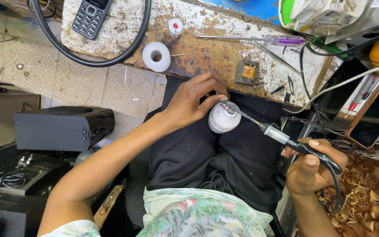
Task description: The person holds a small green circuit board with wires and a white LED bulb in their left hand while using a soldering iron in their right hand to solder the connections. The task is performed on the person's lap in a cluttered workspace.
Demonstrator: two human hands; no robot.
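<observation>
White bulb base [223, 119] pinched by left hand [192, 102] fingers, steadied on lap w/ open end up; right hand [311, 168] fingers wrapped round soldering iron [281, 137], tip prob. touching wires inside.

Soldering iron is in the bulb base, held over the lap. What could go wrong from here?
1. The left hand grips the white bulb base right beside the soldering iron tip, so a slip could burn the fingers.
2. The work hangs over the black trousers, not the workbench; dripping solder could land on the legs.
3. The iron's cord loops under the right hand and could snag, jerking the tip.
</observation>
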